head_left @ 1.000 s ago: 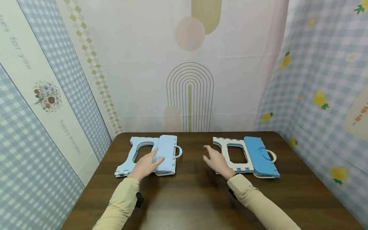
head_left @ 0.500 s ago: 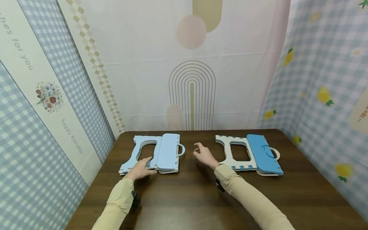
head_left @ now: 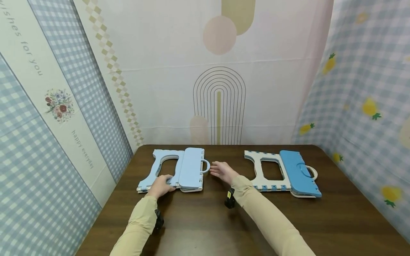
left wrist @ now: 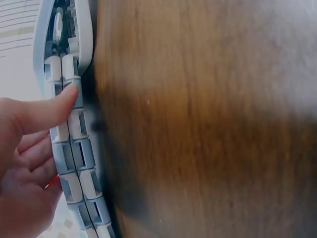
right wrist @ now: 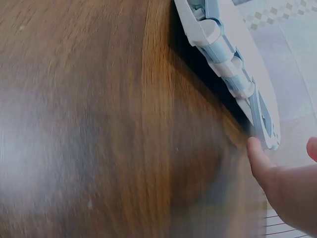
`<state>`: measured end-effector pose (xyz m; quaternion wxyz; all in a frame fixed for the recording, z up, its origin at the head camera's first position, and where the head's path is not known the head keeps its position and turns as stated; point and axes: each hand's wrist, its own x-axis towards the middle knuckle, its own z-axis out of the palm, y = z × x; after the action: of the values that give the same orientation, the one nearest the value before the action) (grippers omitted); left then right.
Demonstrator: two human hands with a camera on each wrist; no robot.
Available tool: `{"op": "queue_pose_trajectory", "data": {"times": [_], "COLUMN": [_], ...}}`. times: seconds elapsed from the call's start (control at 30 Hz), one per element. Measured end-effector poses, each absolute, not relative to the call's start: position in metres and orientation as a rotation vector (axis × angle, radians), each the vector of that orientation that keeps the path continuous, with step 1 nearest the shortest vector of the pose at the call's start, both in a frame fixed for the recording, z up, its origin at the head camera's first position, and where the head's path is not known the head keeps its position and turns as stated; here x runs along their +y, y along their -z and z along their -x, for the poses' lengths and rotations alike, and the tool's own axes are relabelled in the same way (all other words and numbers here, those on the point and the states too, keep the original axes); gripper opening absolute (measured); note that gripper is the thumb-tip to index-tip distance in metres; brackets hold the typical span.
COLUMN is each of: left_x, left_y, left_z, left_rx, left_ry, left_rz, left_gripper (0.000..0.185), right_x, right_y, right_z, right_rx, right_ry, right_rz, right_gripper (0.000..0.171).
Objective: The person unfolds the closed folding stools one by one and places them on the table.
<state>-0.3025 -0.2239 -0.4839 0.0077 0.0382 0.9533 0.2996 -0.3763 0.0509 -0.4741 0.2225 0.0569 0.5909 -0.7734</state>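
A light blue folding stool (head_left: 191, 169) lies folded flat at the left of the table, its small loop handle (head_left: 208, 166) pointing right. My left hand (head_left: 160, 185) grips its near edge; in the left wrist view the thumb (left wrist: 59, 105) lies on the hinged edge and the fingers reach over the other side. Just right of the handle is my right hand (head_left: 223, 171), fingers extended toward it and holding nothing. In the right wrist view, the thumb tip (right wrist: 253, 144) is close to the handle's end; whether they touch I cannot tell.
A second folding stool, white with a blue top (head_left: 298, 170), lies flat at the right of the dark wooden table (head_left: 198, 227). Patterned cloths (head_left: 166, 99) hang behind the table and along both sides.
My left hand has moved from the stool's top to its near edge and taken hold there. My right hand has moved left from beside the white and blue stool to the light blue stool's handle.
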Motion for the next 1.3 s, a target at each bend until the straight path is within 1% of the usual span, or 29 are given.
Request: {"op": "queue_pose_trajectory", "data": {"times": [0.23, 0.53, 0.63, 0.73, 0.87, 1.03, 1.2, 1.3], "left_x": [-0.219, -0.217, -0.217, -0.218, -0.220, -0.219, -0.214, -0.210], "left_y": [0.483, 0.480, 0.480, 0.478, 0.472, 0.461, 0.451, 0.449], "left_z": [0.302, 0.301, 0.298, 0.296, 0.294, 0.293, 0.291, 0.290], "left_rx": [3.005, 3.058, 3.056, 3.047, 3.068, 3.057, 2.983, 2.956], "left_ry": [-0.836, -0.769, -0.773, -0.815, -0.888, -1.006, -1.130, -1.190], "left_rz": [-0.068, -0.066, -0.082, -0.102, -0.135, -0.179, -0.191, -0.196], "left_gripper": [0.057, 0.055, 0.055, 0.054, 0.053, 0.049, 0.046, 0.048], "right_x": [0.041, 0.041, 0.043, 0.047, 0.051, 0.053, 0.054, 0.055], "right_y": [0.477, 0.480, 0.482, 0.478, 0.461, 0.429, 0.403, 0.392], "right_z": [0.372, 0.372, 0.370, 0.368, 0.369, 0.371, 0.371, 0.370], "right_rx": [1.490, 1.440, 1.477, 1.494, 1.447, 1.391, 1.317, 1.282], "right_ry": [2.216, 2.316, 2.309, 2.319, 2.371, 2.434, 2.466, 2.476], "right_rz": [-0.237, -0.366, -0.398, -0.368, -0.251, -0.121, -0.088, -0.070], "right_gripper": [0.047, 0.043, 0.037, 0.028, 0.017, 0.020, 0.014, 0.019]}}
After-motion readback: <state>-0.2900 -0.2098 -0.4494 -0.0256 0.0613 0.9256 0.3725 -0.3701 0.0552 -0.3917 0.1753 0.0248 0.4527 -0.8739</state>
